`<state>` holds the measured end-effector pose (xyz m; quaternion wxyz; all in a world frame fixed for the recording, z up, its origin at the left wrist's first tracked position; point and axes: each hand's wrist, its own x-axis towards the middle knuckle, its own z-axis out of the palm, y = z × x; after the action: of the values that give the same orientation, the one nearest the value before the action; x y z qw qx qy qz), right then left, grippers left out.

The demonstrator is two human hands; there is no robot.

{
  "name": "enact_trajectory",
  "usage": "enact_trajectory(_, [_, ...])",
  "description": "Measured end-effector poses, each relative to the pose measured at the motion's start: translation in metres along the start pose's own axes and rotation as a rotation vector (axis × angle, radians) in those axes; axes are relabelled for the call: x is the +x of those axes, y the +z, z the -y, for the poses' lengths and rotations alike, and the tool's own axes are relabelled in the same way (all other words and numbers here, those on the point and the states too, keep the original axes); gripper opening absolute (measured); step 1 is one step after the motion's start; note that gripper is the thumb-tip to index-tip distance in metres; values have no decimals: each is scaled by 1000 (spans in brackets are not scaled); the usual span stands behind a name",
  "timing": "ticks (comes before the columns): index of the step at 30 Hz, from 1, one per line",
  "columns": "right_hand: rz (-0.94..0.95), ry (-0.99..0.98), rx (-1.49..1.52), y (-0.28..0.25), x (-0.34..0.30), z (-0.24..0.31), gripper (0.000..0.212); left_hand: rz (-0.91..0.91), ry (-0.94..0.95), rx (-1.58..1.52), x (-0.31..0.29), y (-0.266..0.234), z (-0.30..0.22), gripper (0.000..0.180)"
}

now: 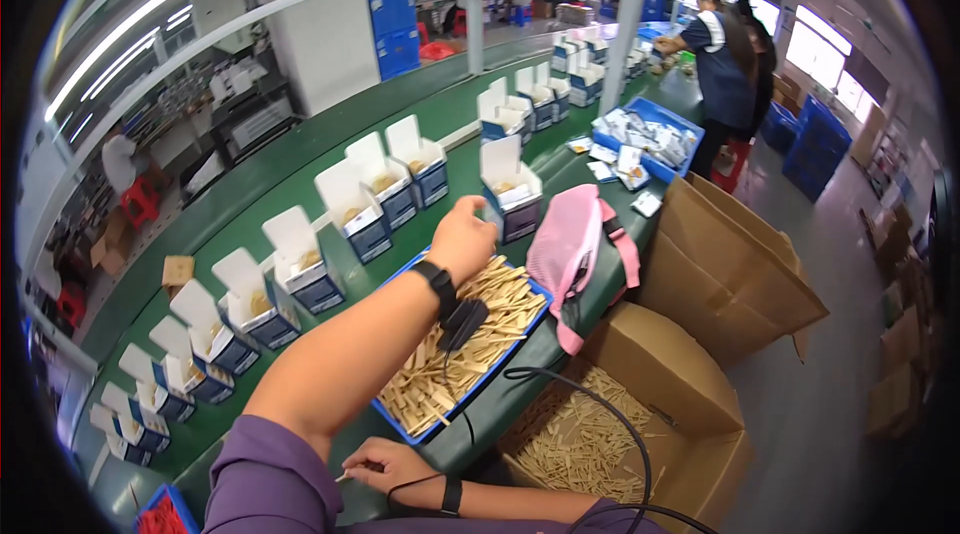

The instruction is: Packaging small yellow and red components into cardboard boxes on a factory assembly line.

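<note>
My left hand (465,242) is stretched out over the far end of a blue tray (432,431) full of short flat wooden sticks (470,334). Its fingers are curled, close to an open white-and-blue box (512,196); whatever they may hold is hidden. Low in the view, my right hand (385,464) is closed in a pinch, with the pale tip of a wooden stick showing at its fingertips. Black bands circle both wrists, and a small black device (462,324) hangs by the left one over the sticks.
Open boxes (310,269) stand in a row along the green conveyor (375,289). A pink mesh bag (570,244) lies right of the tray. A carton (670,364) of sticks and a blue bin (680,124) of packets are at right. Co-workers (725,64) stand beyond; a black cable (620,414) crosses nearby.
</note>
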<state>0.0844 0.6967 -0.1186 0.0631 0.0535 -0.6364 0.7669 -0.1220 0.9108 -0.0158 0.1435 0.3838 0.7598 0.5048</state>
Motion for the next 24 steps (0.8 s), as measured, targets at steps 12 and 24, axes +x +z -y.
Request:
enact_trajectory(12, [-22,31,-153,23,7,19,8,-306,-326,12,-421,-265,-58,18])
enact_trajectory(24, [55,321,-202,45,31,31,10,-715,-1143,1009,-688,-578,42,18])
